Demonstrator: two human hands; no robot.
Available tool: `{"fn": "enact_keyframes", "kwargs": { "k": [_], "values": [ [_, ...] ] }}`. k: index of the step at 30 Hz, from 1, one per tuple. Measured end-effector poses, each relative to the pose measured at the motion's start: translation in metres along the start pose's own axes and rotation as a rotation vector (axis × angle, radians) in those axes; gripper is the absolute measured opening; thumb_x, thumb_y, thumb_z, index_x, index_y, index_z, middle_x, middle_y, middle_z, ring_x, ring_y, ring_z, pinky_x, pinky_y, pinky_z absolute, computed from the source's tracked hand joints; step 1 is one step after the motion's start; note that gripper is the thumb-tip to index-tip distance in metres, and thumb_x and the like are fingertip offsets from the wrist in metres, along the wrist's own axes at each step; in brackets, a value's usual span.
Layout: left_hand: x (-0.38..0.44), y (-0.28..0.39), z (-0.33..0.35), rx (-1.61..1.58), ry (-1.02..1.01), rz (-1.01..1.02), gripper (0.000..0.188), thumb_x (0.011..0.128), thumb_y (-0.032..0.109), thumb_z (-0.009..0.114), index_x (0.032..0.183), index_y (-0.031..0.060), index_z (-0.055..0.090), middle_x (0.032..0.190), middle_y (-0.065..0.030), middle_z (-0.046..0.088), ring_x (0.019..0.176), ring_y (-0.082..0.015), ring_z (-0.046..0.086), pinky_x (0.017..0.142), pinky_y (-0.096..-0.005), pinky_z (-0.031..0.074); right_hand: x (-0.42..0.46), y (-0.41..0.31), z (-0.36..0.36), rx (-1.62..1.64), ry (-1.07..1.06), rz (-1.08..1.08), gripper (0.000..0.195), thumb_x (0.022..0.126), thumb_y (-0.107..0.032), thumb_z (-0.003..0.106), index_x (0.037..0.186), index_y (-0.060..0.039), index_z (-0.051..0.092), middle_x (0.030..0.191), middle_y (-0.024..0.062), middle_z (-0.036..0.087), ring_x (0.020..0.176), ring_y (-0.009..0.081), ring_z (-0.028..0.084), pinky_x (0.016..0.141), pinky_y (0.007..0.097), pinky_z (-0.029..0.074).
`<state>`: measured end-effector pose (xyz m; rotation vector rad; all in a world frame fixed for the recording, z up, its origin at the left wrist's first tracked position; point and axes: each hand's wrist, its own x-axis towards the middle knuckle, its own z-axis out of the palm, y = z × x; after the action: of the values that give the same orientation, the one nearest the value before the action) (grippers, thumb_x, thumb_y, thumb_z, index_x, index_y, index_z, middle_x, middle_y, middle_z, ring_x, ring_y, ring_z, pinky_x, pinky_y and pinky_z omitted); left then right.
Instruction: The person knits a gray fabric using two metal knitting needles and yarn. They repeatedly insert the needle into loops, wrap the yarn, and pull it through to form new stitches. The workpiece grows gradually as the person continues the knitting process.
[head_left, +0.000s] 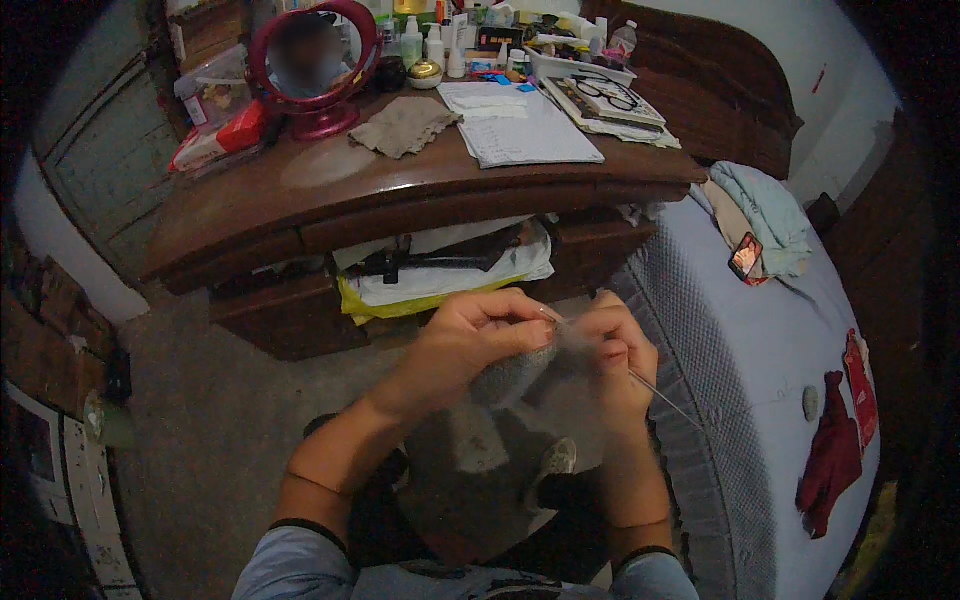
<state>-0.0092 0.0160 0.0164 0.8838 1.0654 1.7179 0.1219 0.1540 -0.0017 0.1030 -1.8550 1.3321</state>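
Note:
In front of my body, my left hand (499, 326) pinches a grey knitted piece (517, 375) between thumb and fingers. The piece hangs below that hand, partly hidden by it. A thin pale tip shows at the left fingertips. My right hand (619, 341) is close beside it, its fingers closed round a long thin knitting needle (667, 396). The needle slants out below the right hand towards the bed. Blur between the two hands hides the stitches and how the yarn runs.
Ahead stands a dark wooden desk (420, 187) with papers (532, 142), a round pink mirror (322, 124) and a grey cloth (405, 126). A bed (742, 337) on the right holds a lit phone (746, 256), a dark red cloth (831, 457) and a small grey ball (810, 403).

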Motion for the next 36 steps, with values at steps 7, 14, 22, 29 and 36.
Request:
{"fn": "enact_keyframes", "kwargs": {
  "k": [7,14,22,29,36],
  "values": [
    [-0.001,-0.01,0.004,0.109,0.13,0.115,0.019,0.09,0.013,0.066,0.101,-0.0018,0.067,0.093,-0.0021,0.065,0.085,-0.0061,0.058,0.076,-0.0201,0.047,0.004,-0.006,-0.002,-0.61,0.013,-0.232,0.026,0.085,-0.03,0.068,0.086,-0.0057,0.058,0.078,0.0086,0.051,0.072,0.0251,0.046,0.066,0.0354,0.035],
    [0.003,-0.013,0.003,0.045,0.107,-0.045,0.015,0.087,0.014,0.066,0.094,-0.0001,0.068,0.09,-0.0039,0.065,0.084,-0.0106,0.059,0.078,-0.0249,0.047,0.012,-0.02,0.003,-0.748,-0.156,-0.129,0.046,0.067,-0.034,0.081,0.096,-0.0054,0.06,0.091,0.0115,0.056,0.084,0.0299,0.051,0.074,0.0393,0.039],
    [0.005,-0.012,0.003,0.107,0.108,-0.012,0.016,0.087,0.012,0.064,0.096,-0.0014,0.068,0.094,-0.0036,0.066,0.086,-0.0104,0.059,0.081,-0.0247,0.047,0.009,-0.032,-0.008,-0.744,-0.03,-0.205,0.042,0.066,-0.029,0.081,0.099,-0.0066,0.068,0.09,0.0075,0.057,0.086,0.0269,0.051,0.076,0.038,0.04],
    [0.007,-0.011,0.005,-0.041,0.13,0.058,0.017,0.087,0.007,0.06,0.1,-0.0025,0.065,0.098,-0.0071,0.067,0.09,-0.0143,0.062,0.085,-0.028,0.048,0.012,-0.031,-0.02,-0.697,-0.047,-0.222,0.024,0.074,-0.027,0.074,0.09,-0.0114,0.071,0.079,0.0033,0.054,0.079,0.0236,0.048,0.073,0.037,0.035],
    [0.005,-0.011,0.0,-0.086,0.101,0.001,0.017,0.088,0.006,0.059,0.101,-0.0024,0.065,0.1,-0.0087,0.067,0.09,-0.0148,0.064,0.083,-0.0292,0.051,0.013,-0.03,-0.022,-0.856,-0.032,-0.223,0.033,0.072,-0.036,0.075,0.09,-0.0099,0.066,0.086,0.005,0.053,0.082,0.0255,0.046,0.074,0.0379,0.034]
  ]
}}
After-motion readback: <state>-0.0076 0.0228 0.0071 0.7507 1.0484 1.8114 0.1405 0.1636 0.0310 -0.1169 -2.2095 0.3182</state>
